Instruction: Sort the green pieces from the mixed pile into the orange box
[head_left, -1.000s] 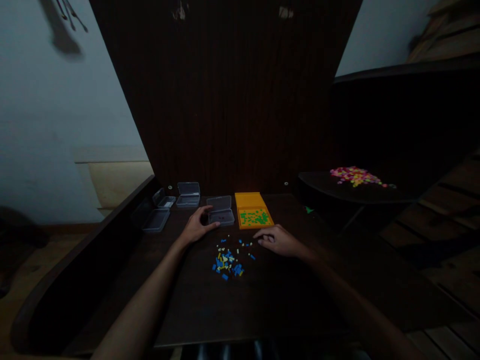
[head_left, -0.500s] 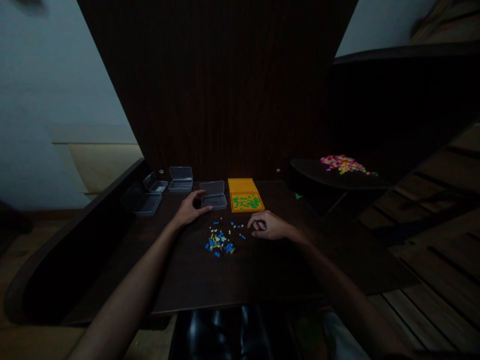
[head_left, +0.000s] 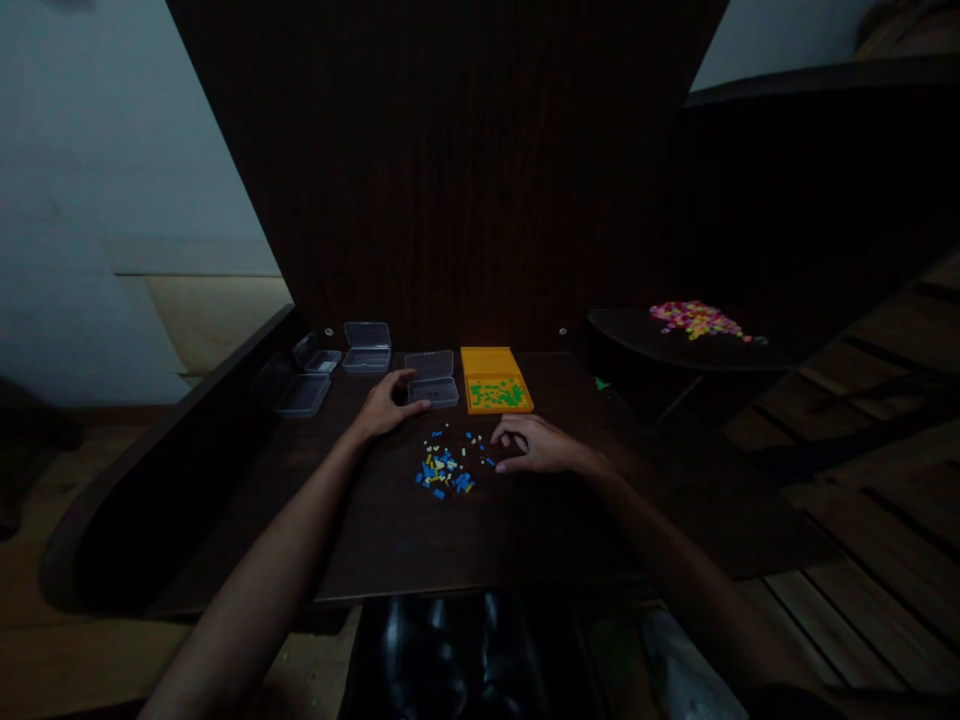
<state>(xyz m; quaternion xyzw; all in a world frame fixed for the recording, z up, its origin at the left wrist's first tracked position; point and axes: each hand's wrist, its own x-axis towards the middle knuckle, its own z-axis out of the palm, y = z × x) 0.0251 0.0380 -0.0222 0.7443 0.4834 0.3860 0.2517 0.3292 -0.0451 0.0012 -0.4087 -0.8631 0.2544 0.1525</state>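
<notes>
My left hand (head_left: 384, 405) rests on the dark table (head_left: 390, 540) with its thumb and fingers around the near left corner of a small clear plastic box (head_left: 432, 380) whose lid stands up. My right hand (head_left: 534, 446) lies on the table with its fingers curled, the fingertips pinched beside a scatter of small blue, yellow and white pieces (head_left: 445, 470). What the pinch holds is too small to make out. Just behind the scatter stands an open orange box (head_left: 492, 380) holding several green pieces.
More clear plastic boxes (head_left: 366, 348) (head_left: 303, 396) sit at the table's back left. A dark side shelf (head_left: 637, 345) at the right carries a heap of pink and yellow pieces (head_left: 696, 319). A dark wooden panel rises behind the table. Wooden slats run along the right.
The view has shifted slightly. My right hand has drawn left toward the scattered pieces and curled its fingers. My left hand stays at the clear box.
</notes>
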